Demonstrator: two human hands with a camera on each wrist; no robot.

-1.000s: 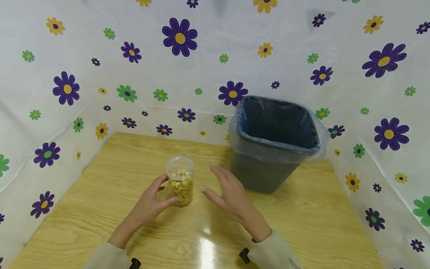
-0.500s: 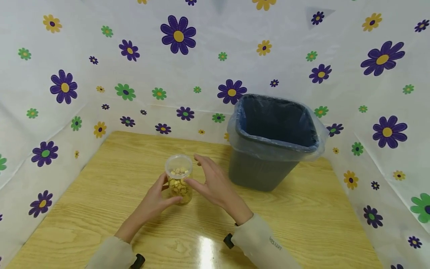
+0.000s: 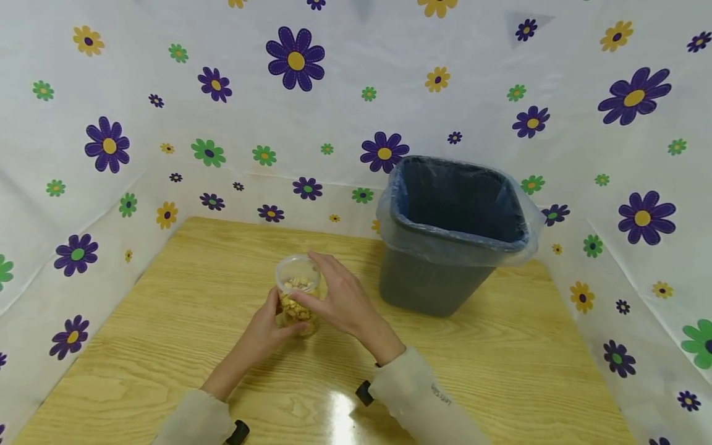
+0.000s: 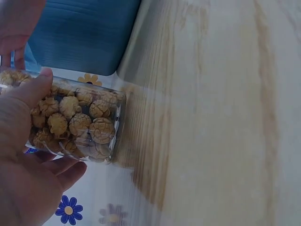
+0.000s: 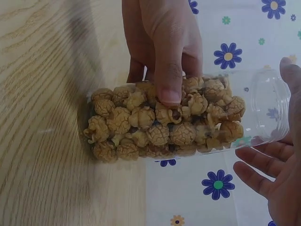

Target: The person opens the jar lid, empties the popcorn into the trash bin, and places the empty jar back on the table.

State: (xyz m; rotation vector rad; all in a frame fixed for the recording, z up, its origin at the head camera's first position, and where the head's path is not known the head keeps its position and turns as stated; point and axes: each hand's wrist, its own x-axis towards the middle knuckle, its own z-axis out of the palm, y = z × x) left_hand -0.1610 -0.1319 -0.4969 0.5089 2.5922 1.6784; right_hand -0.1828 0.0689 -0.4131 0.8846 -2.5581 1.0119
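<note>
A clear round jar of caramel popcorn (image 3: pixel 293 310) stands upright on the table, its translucent top (image 3: pixel 296 270) free of popcorn. My left hand (image 3: pixel 266 330) grips the jar's lower body, thumb in front and fingers on the far side. My right hand (image 3: pixel 342 300) reaches over from the right and holds the jar's top, thumb at the near side and fingers at the far right. In the right wrist view the left thumb (image 5: pixel 169 80) presses on the clear wall over the popcorn (image 5: pixel 141 122). Whether the top is a separate lid I cannot tell.
A dark bin (image 3: pixel 434 281) lined with a clear bag (image 3: pixel 461 247) stands behind and right of the hands. The wooden table (image 3: pixel 500 371) is bounded by white walls (image 3: pixel 334 111) with printed flowers at the back and sides.
My right hand has moved left from beside the bin onto the jar's top, and its thumb and fingers have closed in around it. The left hand keeps its grip; the jar has hardly moved.
</note>
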